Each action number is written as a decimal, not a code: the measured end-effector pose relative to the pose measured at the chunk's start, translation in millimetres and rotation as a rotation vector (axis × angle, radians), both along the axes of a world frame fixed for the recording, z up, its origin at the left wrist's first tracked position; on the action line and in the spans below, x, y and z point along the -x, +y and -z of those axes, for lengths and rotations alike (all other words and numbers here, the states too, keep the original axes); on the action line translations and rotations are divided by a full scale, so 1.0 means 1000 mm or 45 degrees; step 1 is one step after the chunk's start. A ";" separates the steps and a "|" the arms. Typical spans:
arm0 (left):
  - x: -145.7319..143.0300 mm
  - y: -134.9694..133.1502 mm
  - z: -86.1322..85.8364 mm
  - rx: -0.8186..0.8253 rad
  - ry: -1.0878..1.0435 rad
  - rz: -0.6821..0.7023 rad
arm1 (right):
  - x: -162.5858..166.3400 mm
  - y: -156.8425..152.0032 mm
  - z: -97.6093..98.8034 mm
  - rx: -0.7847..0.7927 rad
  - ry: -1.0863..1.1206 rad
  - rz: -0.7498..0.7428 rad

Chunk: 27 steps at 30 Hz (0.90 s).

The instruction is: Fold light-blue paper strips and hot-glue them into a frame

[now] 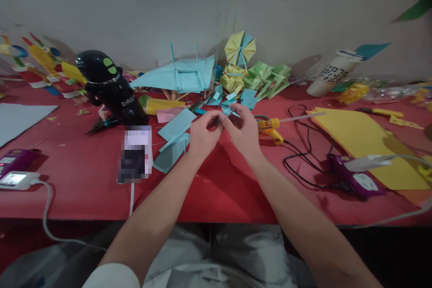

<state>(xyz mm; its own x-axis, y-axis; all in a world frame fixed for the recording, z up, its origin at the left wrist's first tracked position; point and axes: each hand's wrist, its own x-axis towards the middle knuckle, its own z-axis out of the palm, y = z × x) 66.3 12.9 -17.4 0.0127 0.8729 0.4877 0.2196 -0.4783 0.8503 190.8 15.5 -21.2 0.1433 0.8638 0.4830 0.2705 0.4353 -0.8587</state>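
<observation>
My left hand (pixel 205 134) and my right hand (pixel 243 129) meet over the middle of the red table. Their fingertips pinch a small folded piece of blue paper (pixel 228 111), mostly hidden by the fingers. Just right of my right hand lies a yellow glue gun (pixel 269 129) with a glue stick (pixel 300 117) poking out of its back. Blue paper sheets (pixel 177 125) are spread to the left of my left hand. Behind the hands, more blue paper scraps (pixel 249 98) lie near a yellow and blue paper wheel (pixel 240 49).
A black bottle (pixel 111 85) leans behind a blurred phone (pixel 135 155) on the left. Green folded paper shapes (pixel 268 78) and a white cup (pixel 334 74) stand along the wall. Yellow sheets (pixel 364 144) and a purple power strip (pixel 356 177) with black cord occupy the right.
</observation>
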 end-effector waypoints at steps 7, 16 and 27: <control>-0.007 -0.003 0.001 0.016 -0.131 0.016 | 0.000 0.002 -0.001 -0.074 0.020 0.027; -0.007 -0.001 0.005 0.048 -0.098 0.000 | 0.000 -0.003 -0.005 -0.071 0.022 0.072; -0.006 0.002 0.007 -0.023 -0.025 -0.041 | -0.005 0.001 0.002 -0.199 -0.194 0.101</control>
